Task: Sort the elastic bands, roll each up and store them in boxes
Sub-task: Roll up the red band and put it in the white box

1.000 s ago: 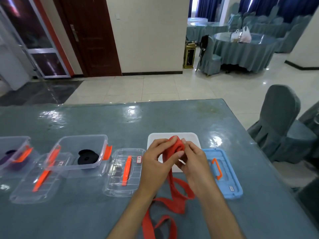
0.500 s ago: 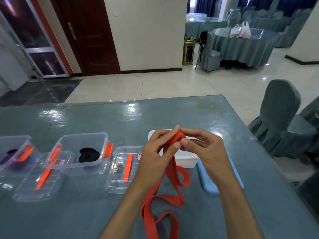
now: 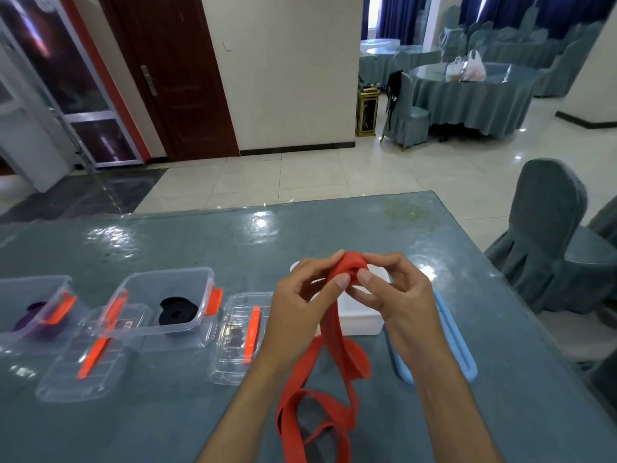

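Both hands, left hand (image 3: 300,295) and right hand (image 3: 397,292), pinch the red band (image 3: 347,267) in curled fingers, now raised higher off the surface (image 3: 200,245); rolling barely begun.

Two bare forearms entered from six o'clock, sleeveless as far as shown; the left hand (image 3: 300,305) and right hand (image 3: 400,295) wore no gloves, rings or watch

Counter (image 3: 300,235) bare beyond white box (image 3: 360,320). Left of white box: clear lid (image 3: 242,339), open box (image 3: 167,305). Right: blue lid (image 3: 457,345). Near side: red band (image 3: 320,396) loops.
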`<state>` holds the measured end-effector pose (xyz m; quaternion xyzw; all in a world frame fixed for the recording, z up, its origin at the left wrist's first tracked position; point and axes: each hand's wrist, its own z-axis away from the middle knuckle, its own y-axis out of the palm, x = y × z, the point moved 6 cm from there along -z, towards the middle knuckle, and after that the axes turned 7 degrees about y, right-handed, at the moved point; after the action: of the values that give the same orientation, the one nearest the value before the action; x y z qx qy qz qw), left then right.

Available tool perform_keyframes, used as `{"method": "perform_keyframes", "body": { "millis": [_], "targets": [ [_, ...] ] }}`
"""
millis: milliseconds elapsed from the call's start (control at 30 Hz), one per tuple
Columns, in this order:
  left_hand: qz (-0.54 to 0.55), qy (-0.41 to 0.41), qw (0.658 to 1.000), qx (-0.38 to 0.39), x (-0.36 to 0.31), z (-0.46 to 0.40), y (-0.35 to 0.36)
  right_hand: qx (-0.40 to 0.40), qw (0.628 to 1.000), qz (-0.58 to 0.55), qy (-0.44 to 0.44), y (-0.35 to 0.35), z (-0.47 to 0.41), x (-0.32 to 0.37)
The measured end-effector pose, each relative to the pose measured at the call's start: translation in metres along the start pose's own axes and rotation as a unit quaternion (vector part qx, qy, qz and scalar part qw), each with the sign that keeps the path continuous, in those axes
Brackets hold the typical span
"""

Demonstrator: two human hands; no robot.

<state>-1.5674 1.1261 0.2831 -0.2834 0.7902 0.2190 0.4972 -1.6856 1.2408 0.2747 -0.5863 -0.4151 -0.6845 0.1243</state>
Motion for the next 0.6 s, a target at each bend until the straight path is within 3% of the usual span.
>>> {"method": "perform_keyframes", "body": {
  "millis": [200,400,600],
  "targets": [
    [0.051,-0.005,0.997,-0.059,0.002,0.002,-0.001,-0.021,0.996,0.091,-0.014,-0.003,-0.004,0.010],
    [0.121,-0.003,0.973,-0.195,0.001,0.005,0.002,-0.009,1.000,-0.019,-0.005,0.019,0.001,-0.008],
    [0.070,0.051,0.983,-0.164,0.001,0.006,0.001,-0.016,0.998,-0.061,-0.005,0.026,-0.002,-0.005]
  ]
}}
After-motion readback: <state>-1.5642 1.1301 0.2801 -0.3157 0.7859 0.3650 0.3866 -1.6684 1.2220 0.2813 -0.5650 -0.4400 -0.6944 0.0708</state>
